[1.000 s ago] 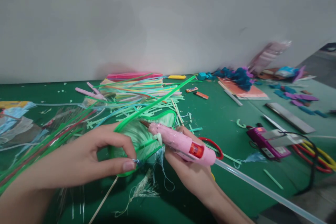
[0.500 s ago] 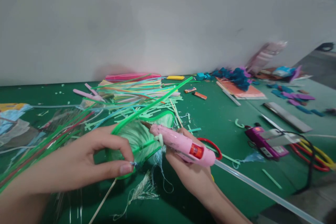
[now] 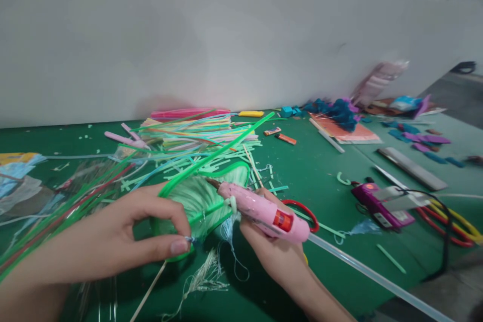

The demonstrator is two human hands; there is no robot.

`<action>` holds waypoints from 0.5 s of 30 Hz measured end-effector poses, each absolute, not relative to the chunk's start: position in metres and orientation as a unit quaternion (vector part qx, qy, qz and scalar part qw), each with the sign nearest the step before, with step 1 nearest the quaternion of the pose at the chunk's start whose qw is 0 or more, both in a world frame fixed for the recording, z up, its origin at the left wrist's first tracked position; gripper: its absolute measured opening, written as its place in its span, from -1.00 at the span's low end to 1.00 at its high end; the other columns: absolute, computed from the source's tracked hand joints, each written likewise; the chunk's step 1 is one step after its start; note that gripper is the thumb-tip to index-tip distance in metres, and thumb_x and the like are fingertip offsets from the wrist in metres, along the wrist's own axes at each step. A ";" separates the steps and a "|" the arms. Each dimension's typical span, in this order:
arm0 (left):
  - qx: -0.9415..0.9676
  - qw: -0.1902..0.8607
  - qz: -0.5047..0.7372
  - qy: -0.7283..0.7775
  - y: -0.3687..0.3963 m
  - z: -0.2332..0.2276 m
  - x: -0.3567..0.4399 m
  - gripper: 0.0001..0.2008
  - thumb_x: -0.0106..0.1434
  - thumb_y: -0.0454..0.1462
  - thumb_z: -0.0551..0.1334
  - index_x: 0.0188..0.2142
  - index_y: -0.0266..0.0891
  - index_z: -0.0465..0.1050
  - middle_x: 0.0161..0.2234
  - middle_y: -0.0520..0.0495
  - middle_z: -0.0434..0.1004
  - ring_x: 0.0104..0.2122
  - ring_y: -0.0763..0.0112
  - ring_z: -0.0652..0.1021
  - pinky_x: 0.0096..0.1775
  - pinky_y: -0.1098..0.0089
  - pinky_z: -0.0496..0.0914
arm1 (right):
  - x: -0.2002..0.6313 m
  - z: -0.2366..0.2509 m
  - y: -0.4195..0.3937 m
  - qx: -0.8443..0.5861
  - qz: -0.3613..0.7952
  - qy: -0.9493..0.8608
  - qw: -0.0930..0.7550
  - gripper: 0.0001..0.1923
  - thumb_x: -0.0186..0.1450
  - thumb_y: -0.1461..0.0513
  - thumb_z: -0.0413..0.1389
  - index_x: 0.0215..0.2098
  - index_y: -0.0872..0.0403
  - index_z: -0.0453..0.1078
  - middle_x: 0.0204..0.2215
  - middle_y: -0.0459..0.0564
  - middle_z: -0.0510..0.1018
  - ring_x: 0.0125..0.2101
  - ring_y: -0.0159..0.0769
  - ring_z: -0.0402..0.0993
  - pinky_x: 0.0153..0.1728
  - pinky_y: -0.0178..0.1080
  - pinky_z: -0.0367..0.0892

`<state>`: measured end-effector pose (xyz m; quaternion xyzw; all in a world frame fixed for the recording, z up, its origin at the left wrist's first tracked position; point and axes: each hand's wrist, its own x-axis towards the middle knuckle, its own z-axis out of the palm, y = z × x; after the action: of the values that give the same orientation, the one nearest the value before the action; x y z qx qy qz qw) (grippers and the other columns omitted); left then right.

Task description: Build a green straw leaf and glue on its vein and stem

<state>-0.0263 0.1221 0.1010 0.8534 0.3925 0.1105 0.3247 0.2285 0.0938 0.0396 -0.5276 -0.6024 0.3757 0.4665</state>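
Note:
My right hand is wrapped round a pink glue gun, from whose back a long clear glue stick sticks out. Its nozzle points left, over a pleated, sheer green fan-like piece with a bright green rim. Beside that piece, my left hand pinches a small blue knotted bit between thumb and forefinger. A wooden stick shows below the green piece. A light blue tassel hangs or lies under the nozzle, and a pale tassel lies on the table.
Behind my hands lies a pile of coloured strips along the white wall. Red-handled scissors lie partly under my right hand. To the right are a purple device, more scissors and a grey bar.
The view has shifted slightly. The glue gun's nozzle sits a touch lower and further right over the green piece. Both hands keep the same hold.

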 end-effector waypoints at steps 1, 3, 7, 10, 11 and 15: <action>0.854 0.323 0.113 0.393 0.122 0.101 -0.027 -0.92 0.32 -0.18 0.25 -0.31 0.02 0.53 -0.44 0.34 0.57 -0.43 0.61 0.43 -0.34 0.53 0.23 | 0.229 0.039 0.094 -0.530 0.374 -0.602 0.466 -0.75 0.14 0.26 0.09 -0.54 -0.03 0.05 -0.60 -0.26 0.15 -0.59 -0.45 0.09 -0.57 -0.29 0.06; 0.855 0.318 0.119 0.393 0.122 0.100 -0.027 -0.93 0.31 -0.17 0.26 -0.30 0.04 0.54 -0.43 0.35 0.57 -0.43 0.61 0.43 -0.34 0.53 0.24 | 0.230 0.037 0.094 -0.534 0.379 -0.598 0.462 -0.75 0.15 0.25 0.08 -0.54 -0.03 0.04 -0.58 -0.24 0.19 -0.57 -0.43 0.14 -0.55 -0.28 0.07; 0.853 0.321 0.109 0.398 0.121 0.099 -0.029 -0.92 0.32 -0.15 0.26 -0.31 0.02 0.54 -0.43 0.34 0.57 -0.42 0.61 0.45 -0.28 0.53 0.27 | 0.230 0.036 0.093 -0.539 0.391 -0.592 0.454 -0.78 0.15 0.25 0.08 -0.52 -0.03 0.07 -0.57 -0.23 0.20 -0.57 -0.42 0.14 -0.55 -0.26 0.06; 0.851 0.326 0.104 0.399 0.121 0.099 -0.029 -0.91 0.32 -0.15 0.26 -0.31 0.02 0.53 -0.44 0.35 0.56 -0.44 0.62 0.45 -0.20 0.53 0.28 | 0.230 0.037 0.093 -0.546 0.385 -0.594 0.448 -0.81 0.15 0.25 0.08 -0.52 -0.02 0.11 -0.58 -0.25 0.17 -0.58 -0.43 0.09 -0.57 -0.27 0.04; 0.851 0.324 0.109 0.398 0.121 0.099 -0.029 -0.92 0.31 -0.15 0.26 -0.31 0.03 0.53 -0.44 0.36 0.56 -0.45 0.62 0.45 -0.21 0.53 0.28 | 0.230 0.037 0.093 -0.546 0.385 -0.594 0.447 -0.81 0.15 0.25 0.08 -0.52 -0.02 0.11 -0.58 -0.25 0.16 -0.59 -0.43 0.08 -0.57 -0.27 0.03; 0.857 0.314 0.119 0.392 0.122 0.099 -0.029 -0.93 0.30 -0.17 0.25 -0.30 0.09 0.53 -0.48 0.39 0.55 -0.48 0.61 0.43 -0.31 0.52 0.26 | 0.229 0.038 0.095 -0.542 0.389 -0.591 0.455 -0.76 0.14 0.25 0.09 -0.55 -0.03 0.07 -0.61 -0.26 0.15 -0.60 -0.43 0.07 -0.58 -0.28 0.02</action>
<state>-0.0288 0.1221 0.0988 0.8569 0.3916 0.1186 0.3135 0.2292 0.0949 0.0376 -0.5416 -0.5906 0.3886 0.4548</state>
